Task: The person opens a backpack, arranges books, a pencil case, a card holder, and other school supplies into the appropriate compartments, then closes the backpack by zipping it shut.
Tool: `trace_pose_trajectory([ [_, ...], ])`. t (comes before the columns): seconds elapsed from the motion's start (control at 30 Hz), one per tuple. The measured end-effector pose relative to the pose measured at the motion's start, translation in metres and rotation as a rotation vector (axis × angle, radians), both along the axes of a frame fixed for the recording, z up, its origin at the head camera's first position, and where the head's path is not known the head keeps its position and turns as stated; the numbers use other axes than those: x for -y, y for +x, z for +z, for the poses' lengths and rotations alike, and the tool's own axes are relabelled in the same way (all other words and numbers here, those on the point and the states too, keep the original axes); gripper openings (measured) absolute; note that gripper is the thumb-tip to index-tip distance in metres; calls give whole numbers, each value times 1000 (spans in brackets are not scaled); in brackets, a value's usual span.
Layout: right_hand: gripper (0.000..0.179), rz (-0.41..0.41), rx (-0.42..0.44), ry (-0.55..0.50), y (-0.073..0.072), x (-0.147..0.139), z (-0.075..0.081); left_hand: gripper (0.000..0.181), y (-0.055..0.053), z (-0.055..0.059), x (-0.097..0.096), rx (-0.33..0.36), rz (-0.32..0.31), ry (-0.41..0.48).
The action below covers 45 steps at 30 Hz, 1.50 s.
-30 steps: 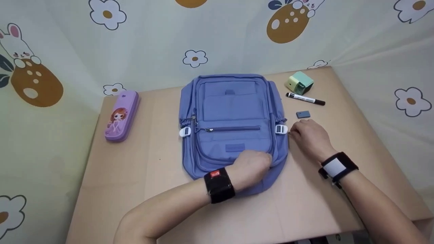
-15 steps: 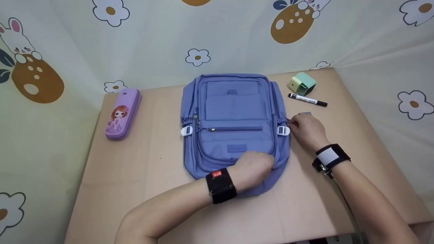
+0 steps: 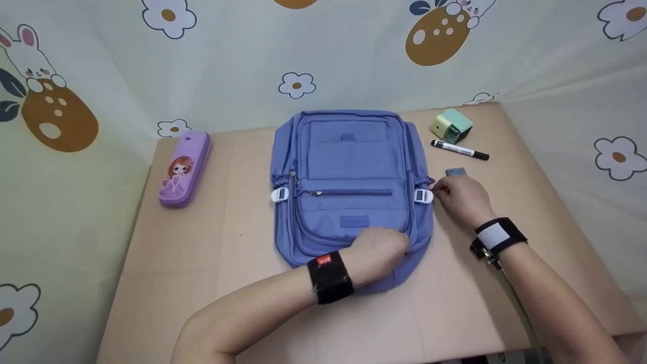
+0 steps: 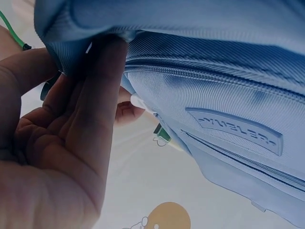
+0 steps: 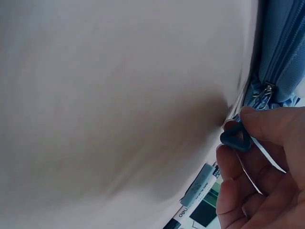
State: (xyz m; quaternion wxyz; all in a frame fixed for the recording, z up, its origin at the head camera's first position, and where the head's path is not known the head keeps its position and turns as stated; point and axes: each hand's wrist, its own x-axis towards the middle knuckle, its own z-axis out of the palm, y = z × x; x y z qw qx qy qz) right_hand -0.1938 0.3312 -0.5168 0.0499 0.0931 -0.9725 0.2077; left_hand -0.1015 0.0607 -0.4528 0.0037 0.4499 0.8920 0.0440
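A blue backpack [image 3: 349,162] lies front up on the table, with white buckles at both sides. My left hand [image 3: 376,253] grips the fabric at its lower right; in the left wrist view the fingers [image 4: 102,100] reach under a fold of cloth beside a zipper. At the right edge, by the white buckle [image 3: 423,196], is my right hand [image 3: 462,199]. Its thumb and finger pinch a zipper pull with a dark blue triangular end [image 5: 237,137], and the metal slider [image 5: 264,95] shows just above the thumb in the right wrist view.
Beyond the right hand are a small grey-blue block [image 3: 455,172], a black-and-white marker [image 3: 460,150] and a green and pale-yellow box-shaped object [image 3: 451,125]. A purple pencil case [image 3: 185,169] lies at the left. Patterned cloth [image 3: 237,55] hangs behind the table [image 3: 187,273].
My right hand has moved slightly up along the backpack's right edge, then a little back, and now partly covers the grey-blue block. The left hand keeps its grip; the view has shifted slightly.
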Motion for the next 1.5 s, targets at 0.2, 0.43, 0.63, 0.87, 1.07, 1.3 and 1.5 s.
trace_pose_trajectory([
  [0.2,15,-24,0,-3,1,-2,1,13,0,0,1,-7,-9,12],
  [0.43,24,-91,-23,0,7,-4,7,16,2,-1,3,-12,-3,-6],
  [0.63,20,-64,-141,3,11,7,17,18,6,-1,6,13,1,-26],
  [0.87,14,51,-238,-8,21,34,24,20,11,0,23,-28,-47,54],
  [1.07,13,173,-299,-24,30,55,32,14,5,6,70,-166,-7,280],
  [1.3,20,360,-314,-19,26,93,50,11,-47,-4,145,-306,204,467],
  [1.5,31,461,-234,72,10,142,64,22,-91,-22,185,-302,411,438],
])
